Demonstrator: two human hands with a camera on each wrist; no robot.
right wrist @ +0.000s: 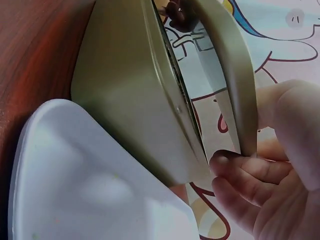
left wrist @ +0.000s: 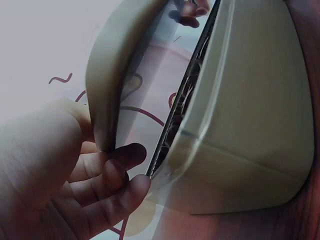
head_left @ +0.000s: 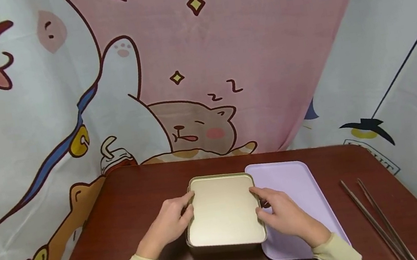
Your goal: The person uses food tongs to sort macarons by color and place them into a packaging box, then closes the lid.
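A gold rectangular lid [head_left: 224,210] is held above a matching gold tin box [left wrist: 255,110]. Both wrist views show a gap between the lid [right wrist: 232,65] and the box [right wrist: 120,90]. My left hand [head_left: 171,223] grips the lid's left edge, thumb and fingers around it. On the opposite edge, my right hand [head_left: 283,213] grips it in the same way. Something dark shows along the box's opening in the left wrist view, too unclear to name. From above, the lid hides the inside of the box.
A lilac tray [head_left: 286,177] lies right of the box, partly behind my right hand. Long metal tongs or chopsticks [head_left: 380,221] rest at the right side of the dark wooden table [head_left: 143,180]. A cartoon-printed curtain [head_left: 261,50] hangs behind the table.
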